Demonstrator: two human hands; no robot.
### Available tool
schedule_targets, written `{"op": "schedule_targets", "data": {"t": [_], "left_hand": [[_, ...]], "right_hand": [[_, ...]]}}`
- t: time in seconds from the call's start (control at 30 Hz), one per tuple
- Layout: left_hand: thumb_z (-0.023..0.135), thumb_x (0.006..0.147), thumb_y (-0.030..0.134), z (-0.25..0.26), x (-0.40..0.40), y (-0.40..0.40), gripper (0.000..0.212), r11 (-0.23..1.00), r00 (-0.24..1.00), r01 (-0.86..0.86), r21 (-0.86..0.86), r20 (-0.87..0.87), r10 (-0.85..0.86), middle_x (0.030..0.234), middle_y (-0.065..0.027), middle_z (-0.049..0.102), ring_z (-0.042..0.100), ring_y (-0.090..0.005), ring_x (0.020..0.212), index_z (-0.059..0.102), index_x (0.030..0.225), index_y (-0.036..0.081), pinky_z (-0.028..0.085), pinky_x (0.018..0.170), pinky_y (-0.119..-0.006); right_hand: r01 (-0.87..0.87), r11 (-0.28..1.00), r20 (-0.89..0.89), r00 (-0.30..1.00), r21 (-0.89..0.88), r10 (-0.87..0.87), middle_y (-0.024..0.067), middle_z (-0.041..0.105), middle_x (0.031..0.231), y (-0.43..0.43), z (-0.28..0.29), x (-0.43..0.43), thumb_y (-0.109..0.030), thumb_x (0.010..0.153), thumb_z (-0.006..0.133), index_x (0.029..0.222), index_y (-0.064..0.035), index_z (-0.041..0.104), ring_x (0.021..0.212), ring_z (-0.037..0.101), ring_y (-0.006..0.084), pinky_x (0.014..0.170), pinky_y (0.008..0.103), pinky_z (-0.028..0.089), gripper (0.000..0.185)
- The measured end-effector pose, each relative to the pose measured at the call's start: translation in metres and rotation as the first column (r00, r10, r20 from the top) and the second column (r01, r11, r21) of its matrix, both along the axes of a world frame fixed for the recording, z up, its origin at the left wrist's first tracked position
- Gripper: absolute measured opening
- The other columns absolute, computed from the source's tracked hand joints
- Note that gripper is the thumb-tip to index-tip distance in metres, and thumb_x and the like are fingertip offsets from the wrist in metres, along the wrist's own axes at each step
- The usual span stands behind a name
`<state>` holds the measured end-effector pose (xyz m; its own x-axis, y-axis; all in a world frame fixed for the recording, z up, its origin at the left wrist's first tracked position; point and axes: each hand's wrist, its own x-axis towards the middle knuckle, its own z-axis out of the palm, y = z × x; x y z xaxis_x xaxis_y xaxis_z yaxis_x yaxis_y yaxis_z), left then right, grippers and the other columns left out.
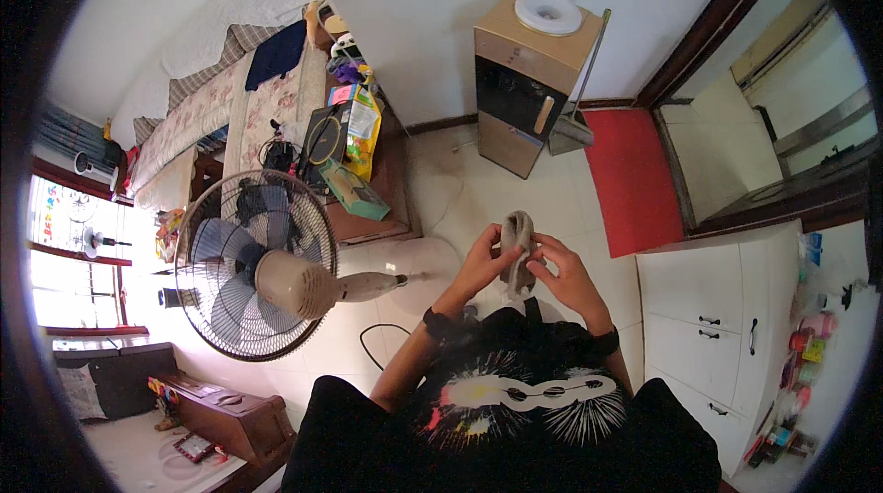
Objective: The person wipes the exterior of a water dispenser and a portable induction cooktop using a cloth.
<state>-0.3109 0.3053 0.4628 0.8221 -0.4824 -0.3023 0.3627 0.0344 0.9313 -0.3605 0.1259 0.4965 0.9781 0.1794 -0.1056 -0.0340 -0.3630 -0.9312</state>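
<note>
A grey-brown piece of cloth (pixel 517 238), perhaps a sock, is held up in front of my chest. It is bunched, with a rolled or folded top edge and a lower end that hangs down. My left hand (pixel 481 264) pinches its left side between thumb and fingers. On the opposite side, my right hand (pixel 567 275) grips the cloth with its fingertips. Both wrists wear dark bands. The far side of the cloth is hidden.
To the left stands a pedestal fan (pixel 293 282) with a wire cage. A water dispenser (pixel 524 79) is against the wall ahead, beside a long-handled dustpan (pixel 571 131). A red mat (pixel 631 176) lies at the doorway. White drawers (pixel 697 293) stand right; a cluttered wooden cabinet (pixel 386 182) is left.
</note>
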Motion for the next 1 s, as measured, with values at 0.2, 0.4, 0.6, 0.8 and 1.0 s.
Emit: {"op": "schedule_targets", "data": {"t": [0.2, 0.4, 0.6, 0.8, 1.0], "left_hand": [[0.054, 0.081, 0.005, -0.033, 0.029, -0.046, 0.034, 0.994, 0.99, 0.099, -0.035, 0.109, -0.094, 0.108, -0.0074, 0.053, 0.053, -0.0159, 0.099, 0.044, 0.113, 0.001, 0.045, 0.086, -0.031], [0.048, 0.078, -0.001, -0.028, 0.039, -0.061, 0.034, 0.988, 0.988, 0.144, -0.046, 0.067, -0.141, 0.106, -0.0053, 0.05, 0.051, -0.0158, 0.1, 0.043, 0.112, 0.003, 0.043, 0.089, -0.032], [0.044, 0.076, -0.004, -0.015, 0.04, -0.024, 0.032, 0.955, 0.962, 0.274, -0.114, 0.044, -0.271, 0.1, -0.0044, 0.051, 0.051, -0.0135, 0.095, 0.046, 0.107, 0.002, 0.042, 0.087, -0.029], [0.04, 0.072, -0.005, -0.017, 0.028, 0.012, 0.03, 0.871, 0.902, 0.431, -0.236, 0.115, -0.415, 0.094, -0.0043, 0.055, 0.051, -0.012, 0.088, 0.05, 0.1, 0.002, 0.042, 0.081, -0.027], [0.04, 0.077, -0.002, -0.039, -0.015, 0.041, 0.028, 0.802, 0.873, 0.476, -0.36, 0.086, -0.48, 0.095, -0.0039, 0.056, 0.051, -0.0112, 0.088, 0.052, 0.102, 0.002, 0.042, 0.08, -0.026]], "right_hand": [[-0.015, 1.0, 0.021, 1.0, -0.02, 0.015, 0.0138, 0.058, 0.106, -0.057, 0.001, 0.033, -0.015, 0.088, 0.058, 0.095, -0.0003, 0.057, 0.101, 0.056, 0.029, 0.087, 0.0367, 0.043, 0.016], [0.111, 0.993, 0.022, 0.994, -0.033, -0.111, 0.0096, 0.06, 0.104, -0.074, -0.011, 0.041, -0.006, 0.087, 0.055, 0.104, -0.0009, 0.055, 0.094, 0.058, 0.019, 0.082, 0.0307, 0.047, 0.018], [0.34, 0.94, 0.062, 0.938, 0.014, -0.34, 0.0092, 0.056, 0.112, -0.029, -0.017, 0.021, -0.005, 0.085, 0.058, 0.114, -0.0031, 0.051, 0.105, 0.055, 0.0191, 0.085, 0.0329, 0.047, 0.03], [0.459, 0.878, 0.105, 0.888, -0.131, -0.449, 0.0108, 0.051, 0.122, 0.013, -0.02, -0.025, -0.005, 0.082, 0.06, 0.116, -0.0038, 0.051, 0.113, 0.049, 0.024, 0.093, 0.0371, 0.041, 0.035], [0.569, 0.803, 0.038, 0.819, -0.178, -0.572, 0.0117, 0.059, 0.101, 0.061, -0.028, -0.095, -0.01, 0.087, 0.057, 0.1, 0.0023, 0.057, 0.093, 0.055, 0.0179, 0.083, 0.0303, 0.043, 0.018]]}}
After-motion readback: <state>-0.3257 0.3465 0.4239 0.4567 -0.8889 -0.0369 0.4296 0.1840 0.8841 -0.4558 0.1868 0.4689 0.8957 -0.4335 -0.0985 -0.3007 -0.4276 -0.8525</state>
